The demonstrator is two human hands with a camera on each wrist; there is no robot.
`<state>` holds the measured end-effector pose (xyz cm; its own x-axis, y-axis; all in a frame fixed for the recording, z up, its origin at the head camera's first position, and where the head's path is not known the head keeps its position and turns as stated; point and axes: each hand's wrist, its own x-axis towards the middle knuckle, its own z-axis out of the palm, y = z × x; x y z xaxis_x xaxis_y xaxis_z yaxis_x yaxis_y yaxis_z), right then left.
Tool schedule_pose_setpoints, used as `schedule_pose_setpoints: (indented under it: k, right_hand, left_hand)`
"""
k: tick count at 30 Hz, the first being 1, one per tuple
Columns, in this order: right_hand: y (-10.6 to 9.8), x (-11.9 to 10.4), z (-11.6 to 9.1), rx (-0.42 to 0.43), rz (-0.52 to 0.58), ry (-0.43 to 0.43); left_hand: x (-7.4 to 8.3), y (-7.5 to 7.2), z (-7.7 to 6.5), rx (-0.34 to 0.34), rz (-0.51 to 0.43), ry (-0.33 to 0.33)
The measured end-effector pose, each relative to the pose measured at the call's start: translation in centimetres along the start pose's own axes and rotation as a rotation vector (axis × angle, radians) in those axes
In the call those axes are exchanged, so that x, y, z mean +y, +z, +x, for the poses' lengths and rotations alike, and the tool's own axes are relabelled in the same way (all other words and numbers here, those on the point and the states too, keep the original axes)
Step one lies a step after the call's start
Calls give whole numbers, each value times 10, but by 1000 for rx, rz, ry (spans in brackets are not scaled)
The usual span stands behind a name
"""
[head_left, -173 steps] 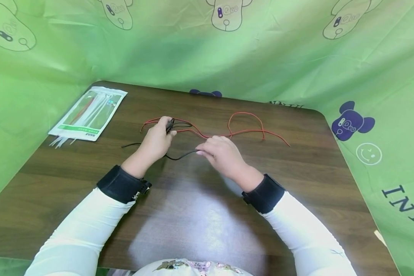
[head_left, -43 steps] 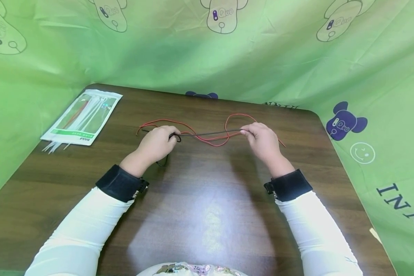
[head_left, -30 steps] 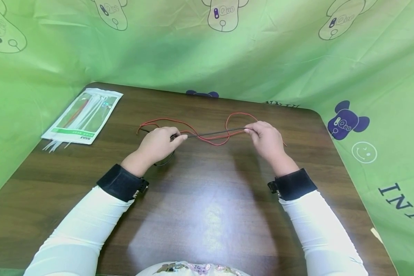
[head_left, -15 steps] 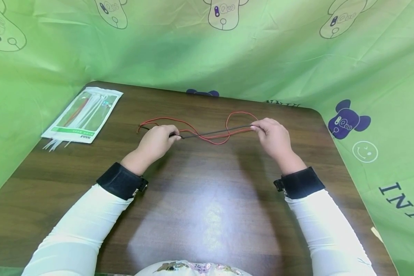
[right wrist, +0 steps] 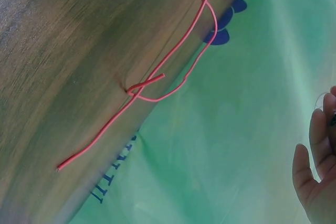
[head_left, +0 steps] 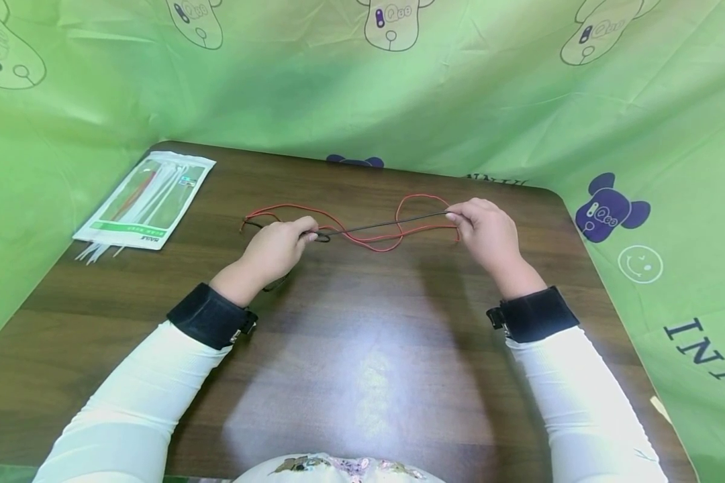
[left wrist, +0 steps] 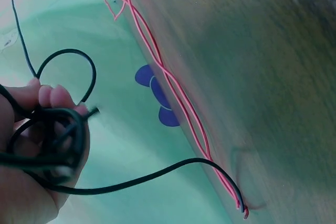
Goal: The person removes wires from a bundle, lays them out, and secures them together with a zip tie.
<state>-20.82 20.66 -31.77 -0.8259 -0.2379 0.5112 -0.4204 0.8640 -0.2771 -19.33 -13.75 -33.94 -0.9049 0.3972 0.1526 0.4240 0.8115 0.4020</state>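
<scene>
A thin black wire (head_left: pixel 393 221) runs between the two hands, almost straight. My left hand (head_left: pixel 272 251) grips its bunched coils, shown in the left wrist view as loops of black wire (left wrist: pixel 79 129) inside the curled fingers. One free black end arches down beside the red wires. My right hand (head_left: pixel 489 231) pinches the wire between thumb and fingertips. In the right wrist view only part of a hand (right wrist: pixel 320 182) shows at the edge. Red wires (head_left: pixel 379 251) lie loosely looped on the table behind and beneath the black one.
On the table's (head_left: pixel 362 322) far left lies a clear-windowed bag (head_left: pixel 148 201) of cable ties, with several white tie ends sticking out at its lower corner. A green printed curtain (head_left: pixel 290 87) surrounds the table on the back and both sides.
The right hand has moved right and away from the body, drawing a longer stretch of black wire out of the left hand's bunch. The left hand has stayed nearly in place.
</scene>
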Motion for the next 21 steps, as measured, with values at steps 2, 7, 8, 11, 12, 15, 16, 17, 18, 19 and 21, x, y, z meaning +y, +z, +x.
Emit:
schedule_pose_setpoints:
  k: [2, 7, 8, 11, 12, 15, 16, 17, 18, 19, 21]
  right_hand:
    - [0, 1, 0, 1, 0, 1]
    - [0, 4, 1, 13, -1, 2]
    - [0, 4, 1, 14, -2, 3]
    - [-2, 6, 1, 10, -6, 13]
    - [-2, 6, 1, 7, -9, 19]
    - [-4, 8, 1, -3, -14, 36]
    - [-4, 9, 1, -8, -16, 38]
    - [-4, 9, 1, -12, -16, 41]
    - [-5, 10, 1, -13, -14, 44]
    - [-5, 10, 1, -11, -14, 47]
    - [-5, 12, 1, -7, -15, 53]
  left_hand:
    - [1, -1, 0, -16, -5, 15]
    - [3, -2, -1, -38, -4, 30]
    - [3, -2, -1, -34, -1, 30]
    - [2, -2, -2, -43, -4, 29]
    - [2, -2, -2, -54, -6, 28]
    - [1, -2, -3, -97, -2, 39]
    - [1, -2, -3, -110, -3, 42]
    - [1, -2, -4, -115, -1, 44]
    - [1, -2, -4, -116, -4, 44]
    - [1, -1, -4, -114, -7, 43]
    - [0, -1, -4, -120, -21, 26]
